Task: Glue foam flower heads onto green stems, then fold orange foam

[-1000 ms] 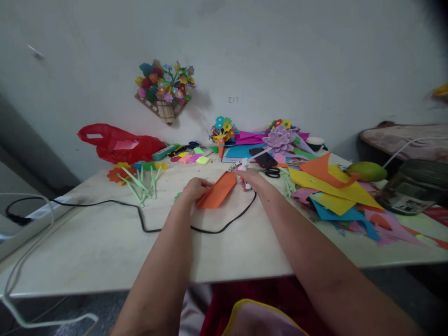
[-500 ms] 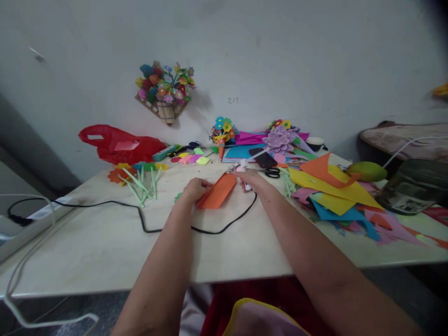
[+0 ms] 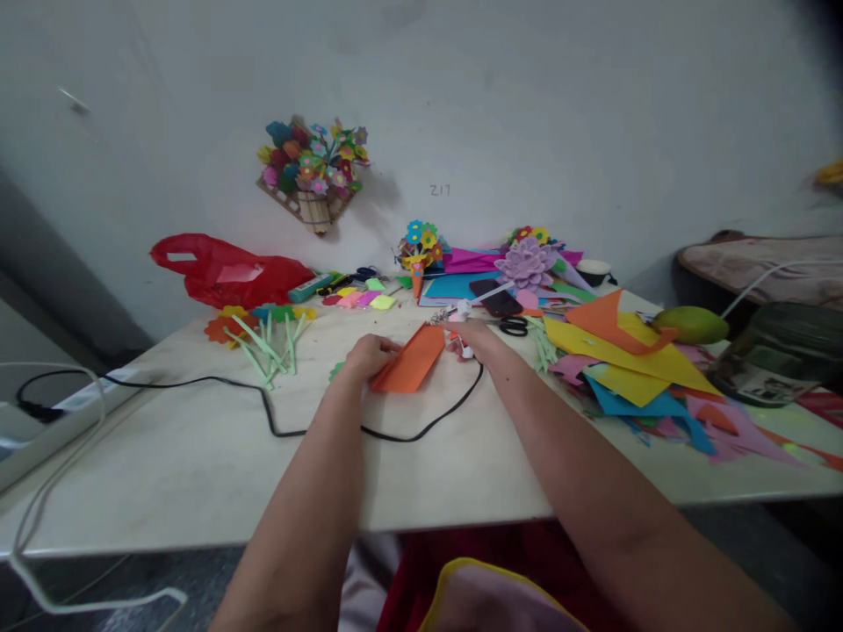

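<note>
An orange foam sheet (image 3: 412,362), folded or rolled along its left side, stands tilted on the table between my hands. My left hand (image 3: 370,355) is closed on the sheet's left edge. A white glue gun (image 3: 462,312) with a black cord is gripped in my right hand (image 3: 466,335), its nozzle at the sheet's upper corner. The fingers of that hand are partly hidden. Beside my left hand, a green scalloped piece (image 3: 336,371) shows from behind the wrist.
Pale green strips (image 3: 270,347) and foam flowers (image 3: 227,325) lie at left, before a red plastic bag (image 3: 230,272). The black cord (image 3: 408,438) loops under my left arm. Scissors (image 3: 512,326), coloured scraps (image 3: 625,360), a mango (image 3: 691,324) and a jar (image 3: 781,351) are at right.
Both hands stay nearly in place, still on the orange sheet and the glue gun. The whole view has shifted very slightly.
</note>
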`<state>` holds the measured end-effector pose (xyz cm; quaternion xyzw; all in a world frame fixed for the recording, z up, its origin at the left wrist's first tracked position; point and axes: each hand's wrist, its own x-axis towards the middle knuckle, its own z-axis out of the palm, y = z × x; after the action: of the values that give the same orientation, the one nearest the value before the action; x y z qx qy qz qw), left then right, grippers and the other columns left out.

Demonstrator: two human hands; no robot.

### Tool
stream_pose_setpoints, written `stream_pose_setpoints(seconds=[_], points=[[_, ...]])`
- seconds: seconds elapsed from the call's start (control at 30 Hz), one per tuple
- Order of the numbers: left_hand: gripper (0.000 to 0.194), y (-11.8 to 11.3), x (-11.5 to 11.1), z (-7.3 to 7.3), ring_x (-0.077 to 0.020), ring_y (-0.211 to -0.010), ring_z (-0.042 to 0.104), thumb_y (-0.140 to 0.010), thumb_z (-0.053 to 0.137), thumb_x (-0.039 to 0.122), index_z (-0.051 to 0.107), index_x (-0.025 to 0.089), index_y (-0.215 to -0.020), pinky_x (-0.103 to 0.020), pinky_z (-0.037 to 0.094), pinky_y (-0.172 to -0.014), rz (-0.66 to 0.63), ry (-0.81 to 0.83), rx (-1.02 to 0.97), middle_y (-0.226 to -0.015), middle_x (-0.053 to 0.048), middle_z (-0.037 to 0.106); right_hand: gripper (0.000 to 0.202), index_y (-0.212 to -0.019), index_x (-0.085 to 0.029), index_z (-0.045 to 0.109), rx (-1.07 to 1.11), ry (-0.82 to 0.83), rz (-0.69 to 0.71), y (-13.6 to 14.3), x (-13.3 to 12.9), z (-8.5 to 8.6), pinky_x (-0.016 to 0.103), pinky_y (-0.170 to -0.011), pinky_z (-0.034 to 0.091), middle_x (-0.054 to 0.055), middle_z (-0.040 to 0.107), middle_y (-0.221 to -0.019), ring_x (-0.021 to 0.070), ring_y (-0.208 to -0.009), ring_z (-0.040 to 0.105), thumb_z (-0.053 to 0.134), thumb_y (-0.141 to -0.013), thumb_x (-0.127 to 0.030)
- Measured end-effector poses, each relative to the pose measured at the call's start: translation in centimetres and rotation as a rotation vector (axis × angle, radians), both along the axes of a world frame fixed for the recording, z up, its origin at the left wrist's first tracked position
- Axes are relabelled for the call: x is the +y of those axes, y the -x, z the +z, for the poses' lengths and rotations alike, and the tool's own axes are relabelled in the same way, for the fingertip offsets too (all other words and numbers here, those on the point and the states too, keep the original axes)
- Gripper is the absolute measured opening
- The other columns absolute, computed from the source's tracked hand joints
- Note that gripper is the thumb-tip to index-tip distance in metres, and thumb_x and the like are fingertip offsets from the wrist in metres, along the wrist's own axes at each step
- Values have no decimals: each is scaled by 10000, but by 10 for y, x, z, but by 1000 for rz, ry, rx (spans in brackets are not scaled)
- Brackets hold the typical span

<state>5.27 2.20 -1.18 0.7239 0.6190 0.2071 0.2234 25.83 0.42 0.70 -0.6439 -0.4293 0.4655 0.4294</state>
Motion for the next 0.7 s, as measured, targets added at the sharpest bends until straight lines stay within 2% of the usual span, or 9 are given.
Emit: stream_pose_setpoints(seconds=[0.17, 0.37, 0.7], points=[[270, -1, -2, 2, -182, -766, 596, -599, 665, 275, 714, 227, -860, -230, 437, -628, 22, 9, -41, -733, 4, 684, 219, -814, -150, 494, 26, 13, -33, 2, -1, 2, 244, -391, 427, -18, 512, -502, 100, -389, 480, 604, -745, -326], [267, 0, -1, 1, -182, -746, 595, -607, 665, 273, 712, 219, -864, -239, 438, -631, -4, 9, -41, -724, 1, 681, 268, -789, -138, 499, -2, -8, -53, 3, 2, 1, 253, -407, 450, -16, 494, -488, 110, -419, 499, 600, -740, -382], [243, 1, -1, -1, -183, -724, 595, -582, 678, 248, 716, 200, -817, -236, 433, -632, 15, -2, -122, -672, -2, 674, 305, -675, -142, 466, -54, 7, -30, 3, 5, -2, 240, -398, 455, -52, 425, -395, 72, -345, 418, 583, -756, -412]])
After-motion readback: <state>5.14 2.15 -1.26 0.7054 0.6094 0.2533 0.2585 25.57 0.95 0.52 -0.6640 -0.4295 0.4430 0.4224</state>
